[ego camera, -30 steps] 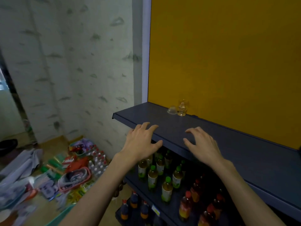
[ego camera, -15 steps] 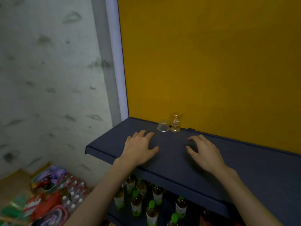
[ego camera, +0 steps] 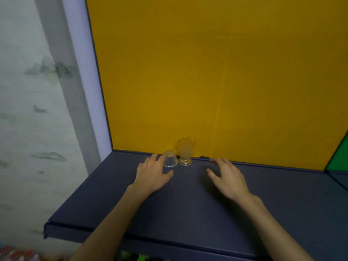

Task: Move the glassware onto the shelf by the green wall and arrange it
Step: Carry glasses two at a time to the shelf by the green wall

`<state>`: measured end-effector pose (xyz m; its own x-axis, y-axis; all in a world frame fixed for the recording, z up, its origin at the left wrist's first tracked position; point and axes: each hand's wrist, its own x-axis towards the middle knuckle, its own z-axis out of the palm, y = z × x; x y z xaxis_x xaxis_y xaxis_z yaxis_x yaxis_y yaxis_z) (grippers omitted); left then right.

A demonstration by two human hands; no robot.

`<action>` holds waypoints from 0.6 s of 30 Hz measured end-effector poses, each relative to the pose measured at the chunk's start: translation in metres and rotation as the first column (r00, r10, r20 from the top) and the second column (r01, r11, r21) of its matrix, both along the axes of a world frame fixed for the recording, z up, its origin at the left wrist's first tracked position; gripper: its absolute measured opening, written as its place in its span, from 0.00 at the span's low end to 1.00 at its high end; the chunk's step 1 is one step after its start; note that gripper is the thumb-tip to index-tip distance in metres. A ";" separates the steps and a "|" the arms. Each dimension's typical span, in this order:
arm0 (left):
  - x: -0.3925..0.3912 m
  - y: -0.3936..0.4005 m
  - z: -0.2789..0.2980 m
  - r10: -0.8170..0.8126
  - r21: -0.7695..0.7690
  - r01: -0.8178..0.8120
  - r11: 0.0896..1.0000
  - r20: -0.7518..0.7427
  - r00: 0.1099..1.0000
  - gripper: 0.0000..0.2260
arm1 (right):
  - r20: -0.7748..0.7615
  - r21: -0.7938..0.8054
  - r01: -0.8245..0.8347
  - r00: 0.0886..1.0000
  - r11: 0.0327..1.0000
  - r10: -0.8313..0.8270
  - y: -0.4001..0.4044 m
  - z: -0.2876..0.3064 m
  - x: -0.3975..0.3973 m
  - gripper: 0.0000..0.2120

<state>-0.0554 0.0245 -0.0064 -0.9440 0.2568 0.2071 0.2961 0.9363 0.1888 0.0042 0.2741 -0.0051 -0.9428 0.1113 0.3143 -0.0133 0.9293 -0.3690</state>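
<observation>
Two pieces of clear glassware stand at the back of a dark blue shelf [ego camera: 188,213], against a yellow panel. One is a small upturned ribbed cup [ego camera: 170,161]; just right of it stands an upright footed glass [ego camera: 186,152]. My left hand [ego camera: 152,173] lies flat over the shelf with fingers spread, its fingertips right beside the upturned cup. My right hand [ego camera: 227,178] hovers open a little to the right of the footed glass, apart from it. Neither hand holds anything.
The yellow back panel [ego camera: 207,81] rises behind the shelf. A green wall [ego camera: 339,159] shows at the far right edge. A pale patterned wall [ego camera: 28,110] lies left. Bottle tops [ego camera: 17,253] peek out below the shelf's front edge.
Both hands have moved forward across the shelf toward the glassware. The view has drawn closer and tilted up, so the lower shelves and floor clutter have dropped out of sight.
</observation>
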 end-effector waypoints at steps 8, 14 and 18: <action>-0.044 0.006 -0.015 -0.071 0.057 0.073 0.996 -0.037 0.997 0.32 | -0.003 -0.170 0.120 0.992 0.978 -0.123 -0.025 0.002 -0.043 0.22; -0.061 0.003 -0.030 -0.095 0.027 0.095 0.995 -0.021 0.995 0.30 | 0.018 -0.279 0.191 0.981 0.941 -0.193 -0.041 0.002 -0.076 0.24; -0.064 0.001 -0.029 -0.118 0.036 0.120 0.992 -0.050 0.992 0.26 | 0.038 -0.263 0.202 0.979 0.944 -0.199 -0.046 0.001 -0.086 0.31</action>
<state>-0.1191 0.0258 -0.0353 -0.8961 0.3572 0.2635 0.4142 0.8862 0.2074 -0.0817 0.2276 -0.0045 -0.8958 0.3757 0.2375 0.1687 0.7818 -0.6003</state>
